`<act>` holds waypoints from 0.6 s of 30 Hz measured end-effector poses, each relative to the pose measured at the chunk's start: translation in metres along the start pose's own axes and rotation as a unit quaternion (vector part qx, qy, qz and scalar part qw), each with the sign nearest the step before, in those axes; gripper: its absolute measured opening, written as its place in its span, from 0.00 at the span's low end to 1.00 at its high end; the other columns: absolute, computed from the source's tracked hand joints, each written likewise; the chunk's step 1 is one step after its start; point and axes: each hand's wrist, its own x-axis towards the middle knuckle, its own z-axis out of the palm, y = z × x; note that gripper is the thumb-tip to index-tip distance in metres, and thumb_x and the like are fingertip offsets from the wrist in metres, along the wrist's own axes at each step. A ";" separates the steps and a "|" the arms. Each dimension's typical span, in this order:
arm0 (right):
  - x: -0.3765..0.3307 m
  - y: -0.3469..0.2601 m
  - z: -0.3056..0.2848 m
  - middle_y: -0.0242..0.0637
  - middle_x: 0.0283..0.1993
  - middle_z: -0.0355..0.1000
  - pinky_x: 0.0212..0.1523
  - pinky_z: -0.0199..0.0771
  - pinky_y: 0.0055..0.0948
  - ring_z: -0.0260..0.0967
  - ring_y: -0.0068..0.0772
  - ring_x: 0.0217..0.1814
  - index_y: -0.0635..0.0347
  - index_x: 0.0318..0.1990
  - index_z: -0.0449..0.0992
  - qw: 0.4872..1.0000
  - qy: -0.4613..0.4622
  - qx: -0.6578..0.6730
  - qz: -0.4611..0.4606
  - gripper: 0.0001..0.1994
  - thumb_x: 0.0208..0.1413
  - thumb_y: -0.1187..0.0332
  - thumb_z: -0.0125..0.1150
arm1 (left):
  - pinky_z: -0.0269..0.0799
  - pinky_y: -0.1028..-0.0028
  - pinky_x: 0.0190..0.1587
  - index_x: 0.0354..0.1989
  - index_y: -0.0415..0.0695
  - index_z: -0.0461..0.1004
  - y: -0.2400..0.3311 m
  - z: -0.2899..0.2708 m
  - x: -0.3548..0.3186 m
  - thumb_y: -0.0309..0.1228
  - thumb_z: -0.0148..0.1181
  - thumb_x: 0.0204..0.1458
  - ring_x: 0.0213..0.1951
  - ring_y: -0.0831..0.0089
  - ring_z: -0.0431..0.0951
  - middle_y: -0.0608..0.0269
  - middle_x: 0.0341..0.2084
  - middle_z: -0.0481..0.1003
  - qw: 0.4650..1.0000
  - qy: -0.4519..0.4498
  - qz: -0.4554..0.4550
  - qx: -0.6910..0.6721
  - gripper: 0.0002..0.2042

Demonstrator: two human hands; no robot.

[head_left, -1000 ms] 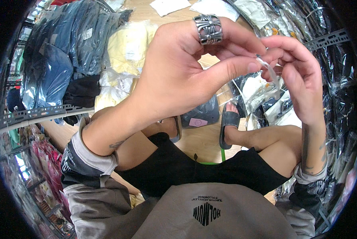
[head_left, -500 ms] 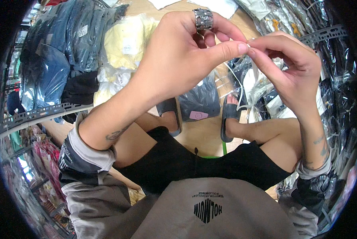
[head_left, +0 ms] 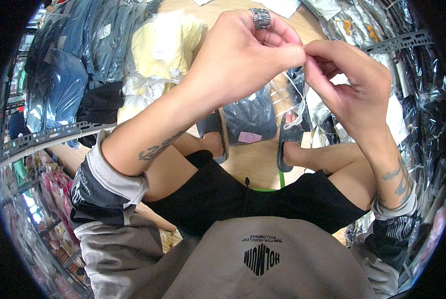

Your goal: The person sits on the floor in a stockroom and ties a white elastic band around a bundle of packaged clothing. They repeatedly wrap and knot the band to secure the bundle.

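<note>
My left hand (head_left: 255, 52), with a wide silver ring on one finger, is closed in a pinch, thumb pressed against the fingers. Its fingertips meet those of my right hand (head_left: 355, 77), which is also pinched shut. Between them they grip a thin white cord (head_left: 298, 92), whose end is hidden by the fingertips. The cord hangs below the hands and curls into a loose loop near my foot. Under it on the floor lies a dark folded garment (head_left: 250, 117) in a clear bag, with a pink label (head_left: 250, 137).
To the left are bagged jeans (head_left: 66, 82), a pale yellow bagged garment (head_left: 160, 47) and a perforated metal shelf rail (head_left: 48, 137). Another rail (head_left: 400, 41) and many bagged clothes (head_left: 427, 99) line the right. My feet wear dark slides (head_left: 289, 147).
Both hands remain together at the fingertips; the right has shifted slightly left. The white bit visible between the fingertips is now covered, and the hanging cord has swung left and gathered into a loop.
</note>
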 end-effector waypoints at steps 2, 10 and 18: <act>0.000 0.000 0.000 0.38 0.22 0.68 0.23 0.67 0.29 0.69 0.36 0.23 0.61 0.29 0.74 0.999 -0.022 -0.035 -0.023 0.05 0.43 0.77 0.63 | 0.70 0.82 0.37 0.33 0.39 0.75 0.001 0.001 -0.001 0.24 0.59 0.49 0.31 0.83 0.74 0.67 0.26 0.76 1.000 0.009 -0.016 0.016 0.04; -0.005 0.002 0.008 0.36 0.21 0.63 0.22 0.62 0.26 0.63 0.31 0.20 0.61 0.27 0.72 0.999 -0.023 0.026 -0.012 0.05 0.41 0.77 0.61 | 0.67 0.82 0.36 0.33 0.38 0.75 -0.009 0.003 0.002 0.25 0.54 0.50 0.31 0.84 0.72 0.68 0.27 0.74 0.994 -0.093 -0.048 0.014 0.06; -0.012 0.018 0.017 0.22 0.23 0.67 0.20 0.54 0.15 0.57 0.10 0.20 0.61 0.28 0.74 0.913 -0.032 0.285 0.289 0.02 0.50 0.74 0.57 | 0.63 0.81 0.32 0.26 0.42 0.70 -0.012 0.005 0.006 0.31 0.47 0.54 0.25 0.83 0.65 0.73 0.20 0.67 0.995 -0.093 -0.021 0.000 0.09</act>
